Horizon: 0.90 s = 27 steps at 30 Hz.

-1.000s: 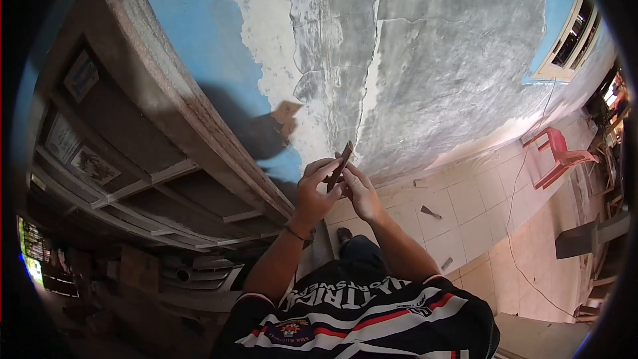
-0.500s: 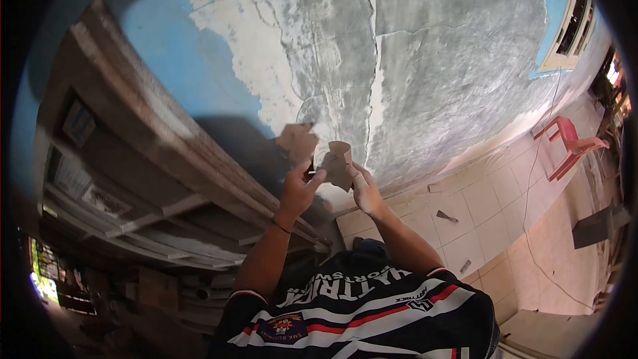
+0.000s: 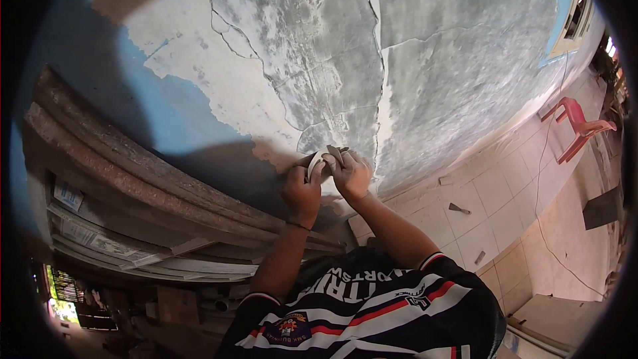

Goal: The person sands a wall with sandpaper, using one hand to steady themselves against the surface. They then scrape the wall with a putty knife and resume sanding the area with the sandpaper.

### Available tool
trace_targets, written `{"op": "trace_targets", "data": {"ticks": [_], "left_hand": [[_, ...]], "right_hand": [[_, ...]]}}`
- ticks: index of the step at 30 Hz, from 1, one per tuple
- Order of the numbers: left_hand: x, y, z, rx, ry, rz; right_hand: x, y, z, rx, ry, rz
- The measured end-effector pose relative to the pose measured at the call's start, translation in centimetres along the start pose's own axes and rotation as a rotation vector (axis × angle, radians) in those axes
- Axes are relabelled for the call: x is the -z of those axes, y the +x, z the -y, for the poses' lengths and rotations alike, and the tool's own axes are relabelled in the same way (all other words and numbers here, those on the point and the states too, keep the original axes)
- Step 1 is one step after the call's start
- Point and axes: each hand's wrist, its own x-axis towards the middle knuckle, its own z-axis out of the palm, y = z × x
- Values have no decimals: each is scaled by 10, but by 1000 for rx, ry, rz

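Note:
A small piece of sandpaper (image 3: 319, 160) is bent between my two hands in front of the wall, its pale back curling up. My left hand (image 3: 303, 193) pinches one side of it, thumb raised along the edge. From the other side, my right hand (image 3: 351, 174) grips it with curled fingers. Beyond my hands rises the wall (image 3: 432, 86), its grey plaster cracked and patched with white, with blue paint remaining on the left. The fingers hide part of the sandpaper.
To the left leans a large wooden frame (image 3: 153, 173) with a thick ledge. On the tiled floor lie a putty knife (image 3: 458, 209) and a small block (image 3: 480, 258). A red plastic chair (image 3: 577, 126) stands at the right, near a thin cable (image 3: 543, 226).
The sandpaper was held spread out and is now bent and mostly covered by my fingers. My hands have come closer together. The view has shifted slightly.

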Motion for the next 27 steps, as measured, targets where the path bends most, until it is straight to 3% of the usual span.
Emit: {"op": "trace_targets", "data": {"ticks": [7, 11, 14, 27], "left_hand": [[-6, 1, 0, 15, 63, -34], [2, 11, -8, -73, 140, -103], [-8, 1, -5, -1, 101, -96], [-10, 0, 9, -76, 80, -127]], "right_hand": [[-3, 0, -3, 119, -240, -108], [2, 16, 3, 145, -178, -156], [-5, 0, -4, 114, -180, -138], [-5, 3, -3, 183, -178, -123]]}}
